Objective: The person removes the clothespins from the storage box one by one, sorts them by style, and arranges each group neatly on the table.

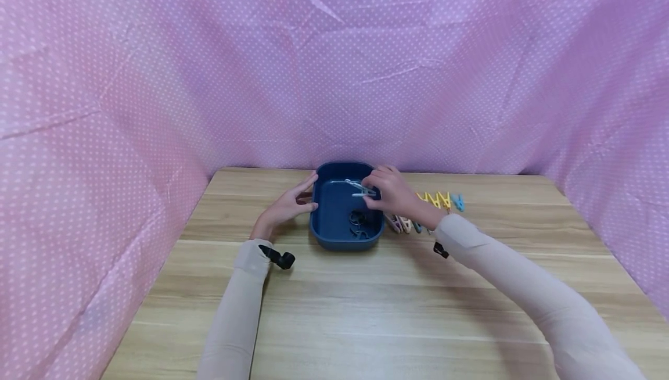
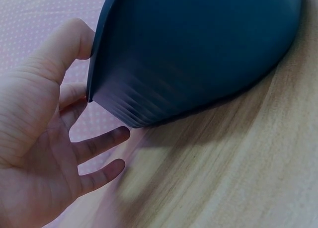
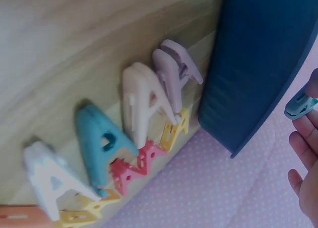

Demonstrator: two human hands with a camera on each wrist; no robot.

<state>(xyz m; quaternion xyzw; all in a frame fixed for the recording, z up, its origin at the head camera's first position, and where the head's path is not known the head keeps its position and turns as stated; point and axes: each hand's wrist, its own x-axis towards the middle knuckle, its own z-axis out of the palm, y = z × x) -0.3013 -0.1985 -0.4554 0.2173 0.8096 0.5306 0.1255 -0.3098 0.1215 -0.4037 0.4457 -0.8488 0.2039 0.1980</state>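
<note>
A dark blue rectangular basin [image 1: 340, 244] with rounded corners stands on the wooden table. At its left rim is my left hand [image 1: 284, 207], its thumb and fingertips touching the edge. The left wrist view shows that hand [image 2: 44, 133] with fingers spread and the lower two apart from the basin wall [image 2: 194, 54]. Over the basin's right side, my right hand [image 1: 393, 193] pinches a light blue clothespin [image 1: 364, 189] between thumb and fingers. In the right wrist view the clothespin [image 3: 298, 105] looks teal, partly hidden by the fingers.
Several clothespins lie in rows right of the basin: a mauve one [image 3: 171, 76], a cream one [image 3: 141, 101], a teal one [image 3: 99, 138], a white one [image 3: 52, 176], plus red, yellow and orange ones. Dark ring-like shapes [image 1: 358, 218] show on the basin floor. Pink dotted cloth [image 1: 334, 78] hangs behind.
</note>
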